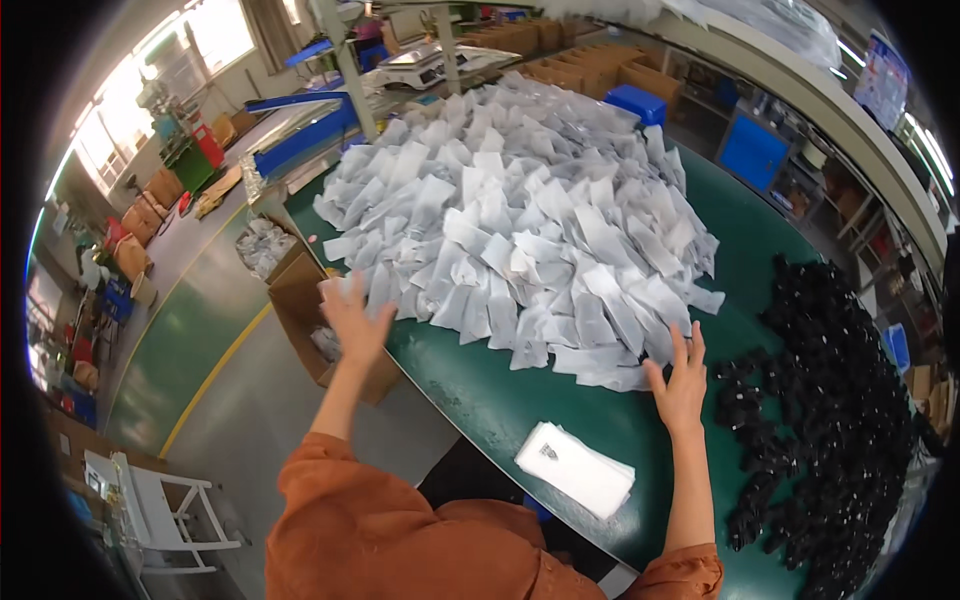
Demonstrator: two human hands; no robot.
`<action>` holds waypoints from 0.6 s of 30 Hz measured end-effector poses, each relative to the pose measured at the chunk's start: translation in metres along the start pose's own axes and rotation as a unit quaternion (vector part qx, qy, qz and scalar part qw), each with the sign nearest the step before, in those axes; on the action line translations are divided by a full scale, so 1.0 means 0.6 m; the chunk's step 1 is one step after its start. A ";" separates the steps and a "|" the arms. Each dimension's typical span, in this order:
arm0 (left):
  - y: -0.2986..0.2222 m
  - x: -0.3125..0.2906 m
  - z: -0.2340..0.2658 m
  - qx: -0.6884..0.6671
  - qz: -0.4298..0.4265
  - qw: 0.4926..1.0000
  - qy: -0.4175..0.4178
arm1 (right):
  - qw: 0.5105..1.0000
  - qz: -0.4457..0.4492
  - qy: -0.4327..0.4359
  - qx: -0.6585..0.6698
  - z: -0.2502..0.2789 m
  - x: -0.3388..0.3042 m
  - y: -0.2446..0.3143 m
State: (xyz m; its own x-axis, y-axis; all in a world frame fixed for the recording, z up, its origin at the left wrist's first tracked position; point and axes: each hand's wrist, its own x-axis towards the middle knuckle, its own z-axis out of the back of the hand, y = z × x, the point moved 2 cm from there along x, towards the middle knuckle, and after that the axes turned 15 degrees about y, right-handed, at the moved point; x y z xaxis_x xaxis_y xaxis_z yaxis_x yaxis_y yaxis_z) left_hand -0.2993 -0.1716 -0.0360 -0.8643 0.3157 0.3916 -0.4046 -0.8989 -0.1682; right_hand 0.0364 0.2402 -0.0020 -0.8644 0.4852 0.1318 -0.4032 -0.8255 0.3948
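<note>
A big heap of whitish, translucent small bags (530,220) covers much of the green table (450,385). My left hand (355,318) is at the heap's near left edge, over the table's rim, fingers spread and holding nothing. At the near right edge of the heap is my right hand (682,385), its fingers also apart with nothing in them. I cannot tell whether either hand touches the bags. Between my forearms, close to the table's front edge, lies a neat stack of flat white bags (576,468) with a small dark print on top.
Many small black parts (820,430) are piled on the table's right side. An open cardboard box (305,318) stands against the left edge. Behind the heap are a blue bin (636,104) and cardboard boxes (590,70). A white stool (170,510) stands on the floor at lower left.
</note>
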 end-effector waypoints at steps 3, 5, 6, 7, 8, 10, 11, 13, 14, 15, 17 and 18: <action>0.081 0.027 -0.072 -0.015 0.041 0.996 0.073 | 0.988 -0.009 -0.119 -0.094 0.023 -0.017 -0.034; 0.071 0.029 -0.116 -0.036 0.022 0.995 0.094 | 0.979 -0.051 -0.141 -0.135 0.040 -0.023 -0.055; 0.050 0.039 -0.126 -0.065 0.031 0.992 0.105 | 0.973 -0.082 -0.149 -0.156 0.047 -0.031 -0.075; 0.025 0.044 -0.126 -0.066 0.011 0.994 0.087 | 0.963 -0.107 -0.167 -0.185 0.052 -0.042 -0.100; 0.014 0.054 -0.142 -0.034 0.000 0.997 0.068 | 0.952 -0.124 -0.184 -0.210 0.058 -0.048 -0.116; -0.001 0.078 -0.167 -0.017 -0.039 0.999 0.023 | 0.950 -0.149 -0.169 -0.218 0.060 -0.057 -0.147; -0.035 0.094 -0.171 -0.035 -0.034 0.998 0.032 | 0.950 -0.163 -0.154 -0.216 0.060 -0.062 -0.160; -0.083 0.110 -0.171 -0.054 -0.025 0.998 0.029 | 0.949 -0.164 -0.090 -0.254 0.055 -0.065 -0.171; -0.091 0.112 -0.175 -0.055 -0.027 0.998 0.032 | 0.948 -0.167 -0.088 -0.255 0.057 -0.067 -0.172; -0.098 0.113 -0.176 -0.061 -0.038 0.997 0.025 | 0.951 -0.186 -0.041 -0.245 0.056 -0.069 -0.176; -0.069 0.113 -0.187 -0.055 -0.049 0.997 0.016 | 0.954 -0.201 0.009 -0.223 0.057 -0.071 -0.164; -0.043 0.114 -0.190 -0.056 -0.094 0.994 0.009 | 0.962 -0.166 0.005 -0.217 0.060 -0.074 -0.155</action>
State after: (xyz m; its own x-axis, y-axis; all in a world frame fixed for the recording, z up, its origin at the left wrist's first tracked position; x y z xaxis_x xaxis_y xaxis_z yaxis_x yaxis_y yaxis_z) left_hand -0.3821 -0.0923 -0.1079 -0.7757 0.4808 0.4089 -0.5889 -0.7844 -0.1948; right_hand 0.1229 0.3056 -0.0120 -0.6679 0.7422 0.0553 -0.7435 -0.6688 -0.0040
